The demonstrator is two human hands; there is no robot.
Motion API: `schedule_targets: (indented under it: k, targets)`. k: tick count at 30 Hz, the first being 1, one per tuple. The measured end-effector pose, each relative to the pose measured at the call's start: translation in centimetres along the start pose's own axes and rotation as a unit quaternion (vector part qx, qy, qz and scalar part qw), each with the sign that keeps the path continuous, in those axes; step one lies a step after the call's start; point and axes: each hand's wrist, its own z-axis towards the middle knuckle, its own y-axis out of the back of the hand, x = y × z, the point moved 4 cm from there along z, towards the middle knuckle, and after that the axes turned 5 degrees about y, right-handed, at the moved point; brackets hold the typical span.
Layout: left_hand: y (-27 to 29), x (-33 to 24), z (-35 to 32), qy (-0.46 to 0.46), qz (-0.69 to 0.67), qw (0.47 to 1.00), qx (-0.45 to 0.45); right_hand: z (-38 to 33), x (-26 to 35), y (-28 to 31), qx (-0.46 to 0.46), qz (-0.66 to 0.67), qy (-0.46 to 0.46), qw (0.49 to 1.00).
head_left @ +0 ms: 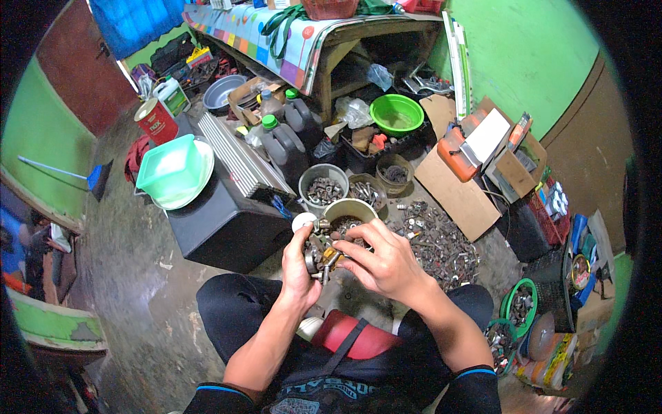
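Nearest you, between your bent legs (234, 310), sits a red rounded thing (341, 333) with a dark strap across it. Just past it, your left hand (298, 274) is curled under and around a handful of small metal pieces (323, 250), its thumb toward the upper side. Your right hand (386, 262) comes in from the other side, fingers bent and fingertips touching the handful; you cannot tell from this view whether they pinch a single piece. The metal pieces sit between your two hands, over the near side of a cream bucket (360, 205) partly hidden behind them. A white round thing (303, 220) shows just beside your left fingertips.

Beyond that bucket stand a grey bucket (324, 172) with metal bits in it and, to its right, more small buckets. To your right, a wide heap of metal parts (445, 252) lies on the floor. To your left is a black box (221, 231) with a pale green basin (165, 165) on top. Farther off are dark jugs (281, 146) with green caps, a bright green bowl (397, 114), and a table (296, 52) under a colourful cloth.
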Motion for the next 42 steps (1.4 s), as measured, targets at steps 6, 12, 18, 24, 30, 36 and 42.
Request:
schedule_targets:
  k: [6,12,18,24,30,36,42]
  targets:
    - [0.5,0.6,0.3,0.006,-0.001,1.000,-0.006,-0.3,-0.5,-0.6,0.009,0.016,-0.015,1.000]
    - [0.8,0.7,0.5,-0.012,-0.018,0.999,-0.033,-0.3,-0.5,-0.3,-0.030,-0.003,-0.001,1.000]
    - [0.3,-0.4,0.1,-0.047,-0.012,0.997,-0.052,-0.5,-0.5,-0.9,-0.046,0.004,0.019,0.999]
    - [0.1,-1.0,-0.4,-0.090,-0.011,0.993,-0.077,0.1,0.1,-0.4,-0.038,-0.015,0.043,0.998]
    - [0.9,-2.4,-0.2,-0.176,-0.022,0.976,-0.123,-0.5,-1.2,-0.1,-0.004,-0.012,-0.026,1.000]
    - [2.5,-6.1,-1.4,-0.227,-0.035,0.963,-0.142,-2.2,-5.8,0.0,0.065,0.093,-0.250,0.962]
    - [1.4,-4.5,-1.1,-0.135,-0.067,0.984,-0.090,-5.1,-9.3,-5.6,0.248,0.010,-0.319,0.915]
